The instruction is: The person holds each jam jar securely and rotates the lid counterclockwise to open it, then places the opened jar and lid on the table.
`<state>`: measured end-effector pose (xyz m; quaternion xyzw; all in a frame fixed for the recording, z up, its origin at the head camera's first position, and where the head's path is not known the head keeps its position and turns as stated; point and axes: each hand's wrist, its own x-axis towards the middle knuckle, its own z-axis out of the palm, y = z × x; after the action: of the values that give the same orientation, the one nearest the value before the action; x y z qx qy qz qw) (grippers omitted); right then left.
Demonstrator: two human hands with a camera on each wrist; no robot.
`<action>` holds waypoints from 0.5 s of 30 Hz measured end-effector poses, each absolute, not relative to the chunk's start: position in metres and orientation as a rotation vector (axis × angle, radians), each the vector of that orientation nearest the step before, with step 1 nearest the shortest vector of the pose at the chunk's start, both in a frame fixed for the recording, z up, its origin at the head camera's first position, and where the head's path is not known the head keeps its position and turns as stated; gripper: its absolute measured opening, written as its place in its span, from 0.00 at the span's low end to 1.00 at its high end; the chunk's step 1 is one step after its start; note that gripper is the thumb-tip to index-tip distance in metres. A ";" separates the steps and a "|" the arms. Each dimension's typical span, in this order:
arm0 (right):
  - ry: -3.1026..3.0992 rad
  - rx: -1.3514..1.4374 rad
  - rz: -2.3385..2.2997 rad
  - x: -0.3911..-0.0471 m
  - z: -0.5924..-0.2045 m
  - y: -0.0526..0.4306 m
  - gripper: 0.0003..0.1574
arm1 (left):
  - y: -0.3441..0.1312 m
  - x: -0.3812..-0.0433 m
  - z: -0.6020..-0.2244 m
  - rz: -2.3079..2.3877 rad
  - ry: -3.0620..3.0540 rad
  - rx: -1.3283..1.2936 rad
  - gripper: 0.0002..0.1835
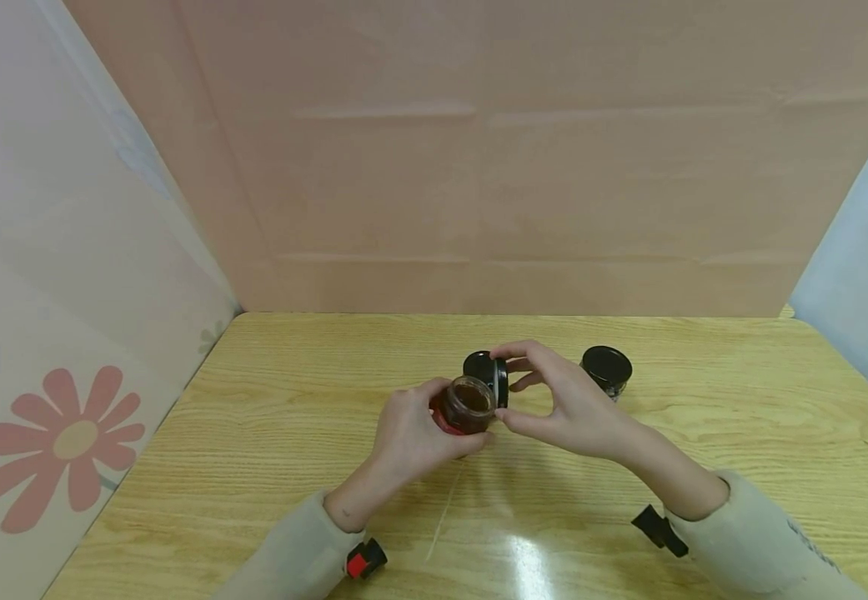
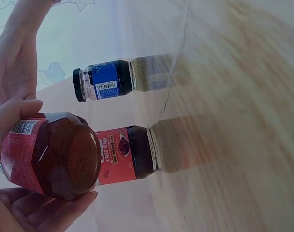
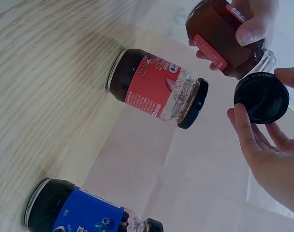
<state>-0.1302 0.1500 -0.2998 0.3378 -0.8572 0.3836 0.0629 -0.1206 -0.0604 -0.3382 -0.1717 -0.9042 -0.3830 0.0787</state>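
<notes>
My left hand [image 1: 407, 435] grips a glass jam jar [image 1: 469, 407] with a red label, held up off the table and tilted, its mouth uncovered. In the left wrist view the dark red jar [image 2: 69, 157] shows its base. Fingertips and thumb of my right hand [image 1: 572, 410] pinch a black lid [image 3: 261, 98] by its rim. That lid stands on edge right beside the jar's mouth. Behind the held jar, a second red-labelled jam jar [image 3: 154, 87] stands upright with its black lid on.
A blue-labelled jar [image 2: 106, 79] with a black lid stands on the wooden table [image 1: 253, 433], behind my right hand. Brown paper [image 1: 479, 183] forms a wall along the table's back edge. Patterned panels [image 1: 66, 250] rise at both sides.
</notes>
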 end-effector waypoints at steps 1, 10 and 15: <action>-2.592 1.017 1.174 -0.130 -0.300 0.150 0.38 | -0.061 -0.121 -0.338 -1.148 -2.710 -0.510 0.28; -2.551 1.082 1.154 -0.132 -0.305 0.151 0.38 | -0.062 -0.122 -0.342 -1.142 -2.713 -0.524 0.27; -2.568 1.064 1.149 -0.132 -0.306 0.151 0.37 | -0.063 -0.122 -0.343 -1.154 -2.713 -0.521 0.27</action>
<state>-0.1323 0.1515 -0.3063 0.3529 -0.8519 0.3812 0.0666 -0.1225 -0.0630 -0.3426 -0.1737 -0.9037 -0.3842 0.0738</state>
